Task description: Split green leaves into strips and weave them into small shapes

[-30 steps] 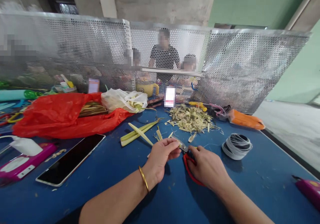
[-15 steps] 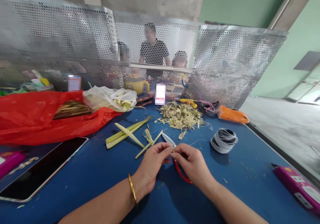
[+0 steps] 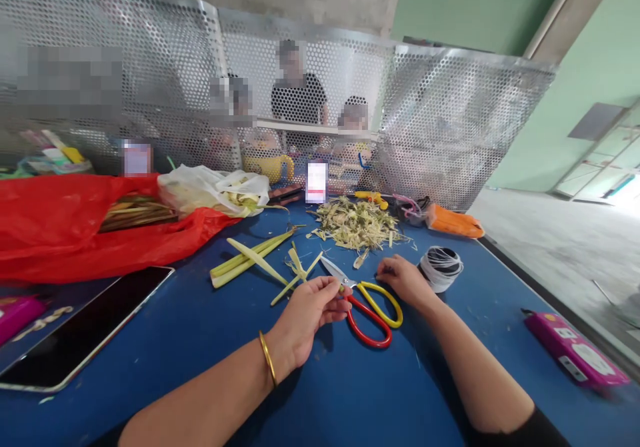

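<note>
My left hand (image 3: pixel 315 307), with a gold bangle at its wrist, is closed in a pinch on a small greenish piece, mostly covered by the fingers. Just beside its fingertips lie scissors (image 3: pixel 374 307) with one red and one yellow handle loop, blades pointing away from me. My right hand (image 3: pixel 404 280) is low over the table between the scissors and a spool of white thread (image 3: pixel 441 269). Its fingers are pressed together; whatever is in them is too small to make out. Pale green leaf strips (image 3: pixel 253 260) lie beyond my left hand, some of them crossed.
A heap of plant shreds (image 3: pixel 357 224) sits at the back. Around the blue table (image 3: pixel 320 400) are a red plastic bag (image 3: pixel 60 234), a phone (image 3: pixel 90 330), a yellow glue gun (image 3: pixel 371 198), an orange packet (image 3: pixel 455 221) and a magenta packet (image 3: pixel 575 350). Perforated metal screens (image 3: pixel 310 34) stand behind; people are beyond.
My right hand has left the left hand and moved right, towards the thread spool, uncovering the scissors' handles. My left hand keeps its pinch in nearly the same place. The view has shifted slightly.
</note>
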### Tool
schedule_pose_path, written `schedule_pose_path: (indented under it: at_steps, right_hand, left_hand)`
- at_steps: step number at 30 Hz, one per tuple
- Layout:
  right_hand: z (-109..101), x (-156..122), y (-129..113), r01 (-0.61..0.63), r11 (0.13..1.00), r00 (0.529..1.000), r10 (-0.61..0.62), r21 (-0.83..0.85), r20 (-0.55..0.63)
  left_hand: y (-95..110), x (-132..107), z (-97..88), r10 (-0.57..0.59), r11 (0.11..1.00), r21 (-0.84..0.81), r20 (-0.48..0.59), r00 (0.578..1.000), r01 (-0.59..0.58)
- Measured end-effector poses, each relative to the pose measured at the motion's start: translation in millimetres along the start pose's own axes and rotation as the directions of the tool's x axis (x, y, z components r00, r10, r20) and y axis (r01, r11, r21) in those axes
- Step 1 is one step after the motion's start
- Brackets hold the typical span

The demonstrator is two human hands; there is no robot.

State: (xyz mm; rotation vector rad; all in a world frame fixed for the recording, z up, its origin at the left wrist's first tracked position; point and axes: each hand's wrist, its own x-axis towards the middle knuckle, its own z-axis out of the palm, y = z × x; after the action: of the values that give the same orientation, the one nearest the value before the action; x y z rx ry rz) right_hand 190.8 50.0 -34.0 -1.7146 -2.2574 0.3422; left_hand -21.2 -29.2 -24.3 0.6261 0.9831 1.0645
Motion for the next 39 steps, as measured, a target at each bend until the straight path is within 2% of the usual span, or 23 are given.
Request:
schedule_pose_path:
  at_steps: [5, 10, 13, 15, 18, 22, 25, 28, 30, 32, 33, 35, 36, 37, 38, 39]
  right_hand:
    - [-0.5, -2.3, -6.2, 0.017, 0.999, 0.999, -0.018, -0.04, -0.031]
    - [-4.3, -8.0, -22.1, 0.035, 0.997, 0.997, -0.039, -0.07, -0.066]
    - [-3.7, -16.2, -36.1, 0.081, 0.989, 0.993, -0.091, -0.12, -0.081]
    - [-2.3, -24.6, -46.0, 0.166, 0.97, 0.981, -0.181, -0.178, -0.072]
    - [-1.1, -40.6, -59.2, 0.366, 0.884, 0.92, -0.391, -0.29, -0.031]
    - [-2.5, -63.0, -72.1, 0.556, 0.782, 0.818, -0.575, -0.282, 0.017]
    - [-1.4, -77.7, -80.5, 0.648, 0.699, 0.741, -0.67, -0.303, 0.04]
    - [4.5, -90.4, -88.1, 0.699, 0.653, 0.695, -0.716, -0.292, 0.064]
    - [9.0, -96.9, -90.1, 0.722, 0.637, 0.673, -0.738, -0.27, 0.06]
    - [9.3, -100.1, -87.0, 0.737, 0.636, 0.66, -0.75, -0.23, 0.041]
    - [6.4, -99.7, -83.1, 0.728, 0.652, 0.669, -0.744, -0.215, 0.009]
    - [-6.8, -94.0, -71.3, 0.636, 0.738, 0.733, -0.669, -0.226, -0.122]
    - [-16.5, -88.6, -64.2, 0.487, 0.824, 0.786, -0.559, -0.291, -0.266]
    - [-27.4, -81.8, -56.9, 0.25, 0.899, 0.828, -0.391, -0.359, -0.402]
    - [-38.2, -73.9, -50.1, 0.012, 0.911, 0.841, -0.232, -0.413, -0.489]
    - [-47.9, -65.5, -44.3, -0.171, 0.875, 0.848, -0.103, -0.453, -0.52]
  left_hand:
    - [1.7, -0.5, 0.9, -0.036, 0.999, -0.011, 0.025, 0.999, 0.037]
    - [4.1, 0.8, 0.3, -0.059, 0.997, -0.044, 0.023, 0.998, 0.06]
    - [4.1, 3.2, -1.6, -0.093, 0.993, -0.072, 0.029, 0.995, 0.095]
    - [3.3, 5.5, -3.3, -0.122, 0.987, -0.097, 0.051, 0.991, 0.126]
    - [1.8, 9.2, -6.0, -0.159, 0.973, -0.153, 0.105, 0.982, 0.174]
    - [0.2, 13.0, -9.5, -0.265, 0.934, -0.192, 0.188, 0.946, 0.3]
    - [0.2, 14.0, -12.2, -0.363, 0.888, -0.172, 0.308, 0.879, 0.427]
    - [2.3, 13.2, -13.8, -0.47, 0.836, -0.096, 0.384, 0.795, 0.541]
    - [4.7, 11.9, -13.5, -0.49, 0.839, -0.05, 0.366, 0.791, 0.542]
    - [7.5, 10.1, -12.4, -0.462, 0.865, -0.038, 0.326, 0.825, 0.5]
    - [9.0, 9.2, -11.8, -0.443, 0.879, -0.039, 0.304, 0.843, 0.476]
    - [12.0, 7.5, -10.9, -0.408, 0.901, -0.04, 0.263, 0.874, 0.433]
    - [13.5, 6.9, -10.8, -0.387, 0.913, -0.037, 0.241, 0.89, 0.407]
    - [14.9, 6.4, -10.9, -0.361, 0.926, -0.031, 0.219, 0.906, 0.376]
    - [16.3, 6.3, -11.3, -0.339, 0.937, -0.021, 0.201, 0.919, 0.35]
    - [17.5, 6.4, -11.9, -0.319, 0.945, -0.015, 0.187, 0.929, 0.327]
